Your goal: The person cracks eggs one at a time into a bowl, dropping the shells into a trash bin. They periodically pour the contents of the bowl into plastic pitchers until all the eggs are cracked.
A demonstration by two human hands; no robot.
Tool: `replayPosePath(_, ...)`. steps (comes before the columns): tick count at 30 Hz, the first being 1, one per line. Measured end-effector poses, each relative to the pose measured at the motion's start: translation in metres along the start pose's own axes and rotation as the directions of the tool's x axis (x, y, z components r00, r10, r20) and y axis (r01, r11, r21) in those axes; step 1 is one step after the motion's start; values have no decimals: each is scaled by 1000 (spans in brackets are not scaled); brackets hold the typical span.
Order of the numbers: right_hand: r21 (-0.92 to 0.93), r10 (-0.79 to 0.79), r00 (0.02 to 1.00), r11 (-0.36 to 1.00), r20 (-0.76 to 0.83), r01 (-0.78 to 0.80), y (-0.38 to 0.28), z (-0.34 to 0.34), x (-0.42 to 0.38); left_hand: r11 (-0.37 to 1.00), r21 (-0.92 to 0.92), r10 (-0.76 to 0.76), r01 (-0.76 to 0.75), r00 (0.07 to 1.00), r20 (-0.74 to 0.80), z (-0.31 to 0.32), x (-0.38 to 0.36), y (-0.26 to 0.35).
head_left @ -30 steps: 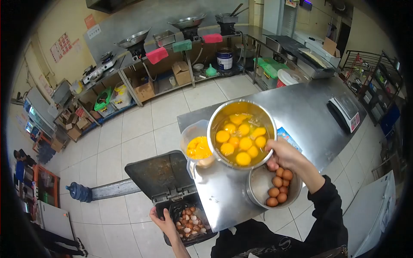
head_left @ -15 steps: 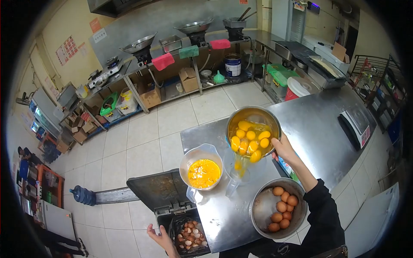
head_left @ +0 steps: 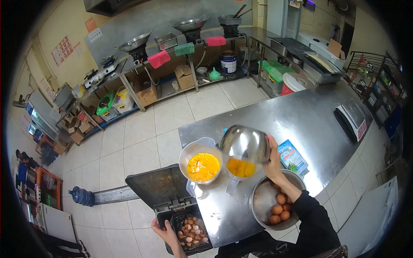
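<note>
My right hand (head_left: 273, 161) grips the rim of a shiny metal bowl (head_left: 245, 139). The bowl is tipped steeply, its outside towards me, over a clear plastic jug (head_left: 232, 185). Yellow yolks (head_left: 241, 168) show in that jug. Beside it stands a second measuring jug (head_left: 185, 158) holding beaten-looking egg (head_left: 203, 167). Below my right forearm, a metal pot (head_left: 258, 210) holds several brown eggs (head_left: 280, 210), partly hidden by the arm. My left hand (head_left: 167, 235), empty with fingers apart, is at the left edge of an open bin (head_left: 161, 210) of eggshells (head_left: 191, 232).
The steel table (head_left: 223, 223) carries a blue-and-white packet (head_left: 292, 155) and a scale (head_left: 352, 122). The bin's raised lid (head_left: 157, 185) leans by the table's left edge. A blue water bottle (head_left: 81, 195) lies on the floor. Woks (head_left: 134, 42) stand on the back counter.
My right hand has tipped the bowl over, and the yolks have gone from it into the jug. The packet now shows more fully. My left hand has moved slightly right, to the bin's edge.
</note>
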State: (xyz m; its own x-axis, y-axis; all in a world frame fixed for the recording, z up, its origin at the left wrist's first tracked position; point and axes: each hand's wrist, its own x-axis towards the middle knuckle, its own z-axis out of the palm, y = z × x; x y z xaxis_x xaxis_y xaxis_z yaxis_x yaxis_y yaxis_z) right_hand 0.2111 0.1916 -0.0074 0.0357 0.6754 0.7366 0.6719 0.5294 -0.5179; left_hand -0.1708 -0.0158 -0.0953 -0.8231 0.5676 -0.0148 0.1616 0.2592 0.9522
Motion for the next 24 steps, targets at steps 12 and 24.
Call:
replayPosePath(12,372,751,69,-242,657,-896,-88,-74,-24,953,-288,109,97,775,622,-34,-56,121)
replayPosePath(24,-194,246,702,969,668,-155,-43,-127,-96,979,-1,-154,206,736,659,-21,-78,19)
